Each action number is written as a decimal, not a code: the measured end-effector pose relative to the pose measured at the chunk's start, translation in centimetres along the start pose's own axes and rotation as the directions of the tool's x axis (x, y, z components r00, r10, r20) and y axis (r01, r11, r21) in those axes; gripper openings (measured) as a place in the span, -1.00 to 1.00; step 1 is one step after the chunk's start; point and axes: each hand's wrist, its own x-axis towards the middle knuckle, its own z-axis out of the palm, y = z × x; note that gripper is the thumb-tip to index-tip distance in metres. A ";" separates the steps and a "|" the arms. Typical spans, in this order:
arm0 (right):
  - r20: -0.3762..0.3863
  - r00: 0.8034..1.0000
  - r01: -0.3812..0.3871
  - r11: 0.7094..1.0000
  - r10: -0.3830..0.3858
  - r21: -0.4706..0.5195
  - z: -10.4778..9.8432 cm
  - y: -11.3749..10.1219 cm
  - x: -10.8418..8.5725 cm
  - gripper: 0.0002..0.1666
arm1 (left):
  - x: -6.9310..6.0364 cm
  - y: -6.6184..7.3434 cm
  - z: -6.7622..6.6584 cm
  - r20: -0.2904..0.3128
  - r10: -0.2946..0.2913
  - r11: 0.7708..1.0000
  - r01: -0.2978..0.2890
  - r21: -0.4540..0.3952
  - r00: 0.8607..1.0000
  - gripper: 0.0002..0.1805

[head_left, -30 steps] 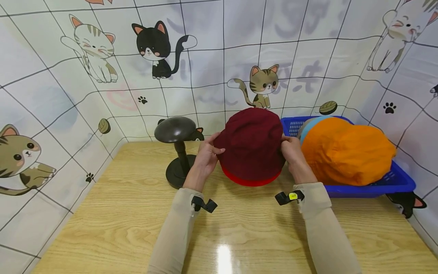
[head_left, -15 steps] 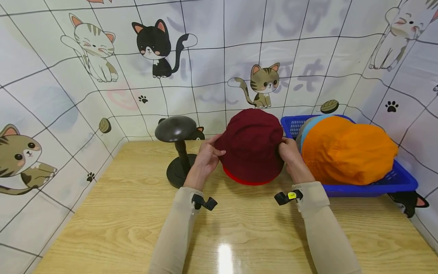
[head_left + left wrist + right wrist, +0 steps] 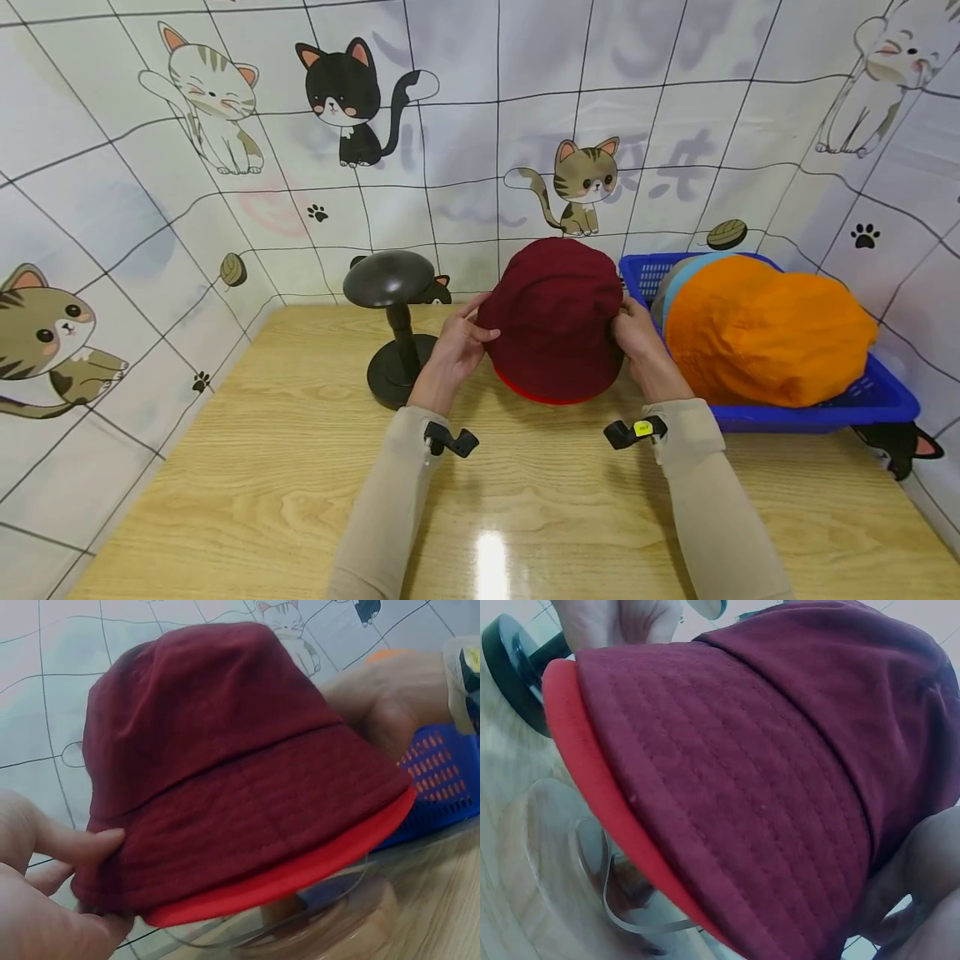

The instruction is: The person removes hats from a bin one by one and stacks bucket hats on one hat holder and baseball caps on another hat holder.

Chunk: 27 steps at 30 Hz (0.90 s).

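Observation:
A maroon bucket hat [image 3: 558, 317] stands crown up near the table's back, with a bright red brim [image 3: 300, 889] showing under its edge. My left hand [image 3: 457, 346] pinches the hat's brim on the left, thumb on the outer side. On the opposite side, my right hand [image 3: 639, 337] grips the brim, its fingertips partly hidden by the cloth. Below the hat, a pale round base [image 3: 544, 862] shows in the right wrist view; the hat hides whatever rises from it. Just left of my left hand is a black dome-topped hat stand [image 3: 390, 283].
At the right, a blue plastic basket [image 3: 892, 404] holds an orange hat [image 3: 765, 333] with light blue and grey edges behind it. Cat-printed walls [image 3: 465, 75] enclose the wooden table [image 3: 300, 492] at the back and both sides.
The view has shifted slightly. Both hands keep their hold on the hat, which has tilted a little, so a thinner strip of red shows below the maroon brim.

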 end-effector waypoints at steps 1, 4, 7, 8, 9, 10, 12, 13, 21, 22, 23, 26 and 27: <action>0.005 1.000 0.003 1.000 -0.003 0.003 -0.1 0.0 0.0 -0.31 | 0.0 0.0 -0.1 0.003 -0.007 1.000 0.007 0.004 1.000 -0.05; 0.040 0.999 0.006 1.000 -0.005 -0.002 -0.5 -0.1 -0.1 -0.28 | -0.2 0.2 -0.4 0.017 -0.035 0.999 0.034 0.042 0.999 -0.02; 0.121 0.992 0.022 1.000 -0.020 -0.015 -0.8 -0.2 -0.2 -0.15 | -0.4 0.3 -0.7 0.051 -0.057 0.993 0.051 0.110 0.997 0.06; 0.149 0.988 0.038 0.999 -0.033 -0.030 -0.9 -0.2 -0.3 -0.11 | -0.4 0.4 -0.8 0.063 -0.063 0.990 0.054 0.134 0.996 0.09; 0.178 0.983 0.056 0.997 -0.047 -0.048 -1.0 -0.2 -0.3 -0.05 | -0.5 0.5 -0.8 0.070 -0.068 0.986 0.057 0.155 0.995 0.12; 0.201 0.978 0.077 0.995 -0.063 -0.063 -1.1 -0.3 -0.4 -0.03 | -0.5 0.5 -0.9 0.073 -0.071 0.983 0.058 0.172 0.995 0.16; 0.233 0.967 0.134 0.985 -0.106 -0.108 -1.1 -0.2 -0.5 -0.02 | -0.6 0.6 -0.9 0.074 -0.072 0.978 0.056 0.199 0.995 0.21; 0.243 0.962 0.158 0.978 -0.122 -0.133 -1.2 -0.2 -0.5 -0.05 | -0.6 0.6 -0.9 0.070 -0.072 0.975 0.055 0.214 0.995 0.23; 0.235 0.935 0.303 0.943 -0.266 -0.137 -0.9 0.7 -0.1 -0.06 | -0.4 0.4 -0.8 -0.001 -0.065 0.949 0.062 0.308 0.998 0.22; 0.227 0.932 0.319 0.938 -0.284 -0.136 -0.8 0.8 0.0 -0.08 | -0.4 0.4 -0.8 -0.008 -0.061 0.949 0.061 0.309 0.998 0.22; 0.219 0.931 0.326 0.936 -0.294 -0.133 -0.8 0.9 0.0 -0.09 | -0.3 0.3 -0.9 -0.016 -0.058 0.948 0.060 0.311 0.998 0.21; 0.204 0.933 0.325 0.938 -0.296 -0.124 -0.6 1.2 0.1 -0.12 | -0.3 0.3 -1.0 -0.032 -0.047 0.947 0.055 0.317 0.998 0.18; 0.202 0.934 0.323 0.937 -0.294 -0.130 -0.6 1.2 0.1 -0.13 | -0.3 0.2 -1.0 -0.035 -0.045 0.946 0.054 0.320 0.998 0.17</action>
